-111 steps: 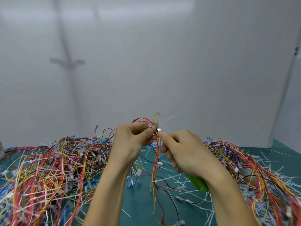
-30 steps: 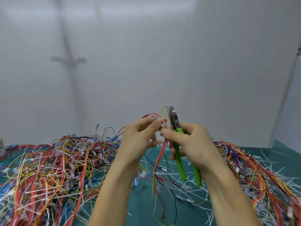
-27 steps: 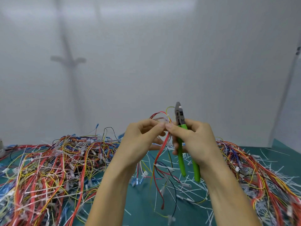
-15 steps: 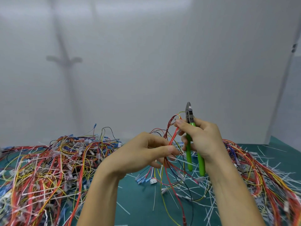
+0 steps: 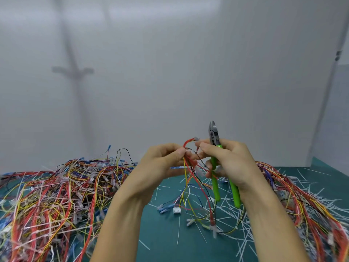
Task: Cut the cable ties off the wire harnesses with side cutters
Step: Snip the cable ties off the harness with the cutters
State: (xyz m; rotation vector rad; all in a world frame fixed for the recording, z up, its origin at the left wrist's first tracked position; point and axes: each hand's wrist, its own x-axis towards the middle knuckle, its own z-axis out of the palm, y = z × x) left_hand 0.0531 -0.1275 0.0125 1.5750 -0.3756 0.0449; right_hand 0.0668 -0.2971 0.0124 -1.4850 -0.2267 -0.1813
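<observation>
Two hands up, mid-frame, above the counter (image 5: 166,241).

- Left hand (image 5: 160,163): fingers curled, thumb and fingertips pinching one harness (image 5: 189,168) near its top.
- Right hand (image 5: 232,163): palm and lower fingers wrapped round the two green handles of the side cutters (image 5: 215,178); index finger and thumb also pinch the same harness, just at 3 o'clock of the left hand's pinch.
- Side cutters: one pair, head pointing to 12 o'clock above the right knuckles. Blades look closed and clear of the wires; handles hang towards 6 o'clock.
- Harness: red, yellow and dark wires. A red loop arches over between the two pinches, and the rest hangs to 6 o'clock with its lower ends reaching the counter. One white connector (image 5: 177,210) and a small cluster of blue terminals (image 5: 165,207) lie at its lower left end.
- Small pale piece (image 5: 196,138) at the top of the loop, touching the right fingertip. Tie head or terminal, cannot tell.
- Harness piles: two. Big tangle (image 5: 52,195) at 9 o'clock of the hands, second tangle (image 5: 302,195) at 3 o'clock. Individual harnesses are too tangled to count.
- Cut tie strips (image 5: 229,210): white, scattered on the counter under and at 4 o'clock of the hands, too many to count.
- Plain white wall (image 5: 170,72) at 12 o'clock.
</observation>
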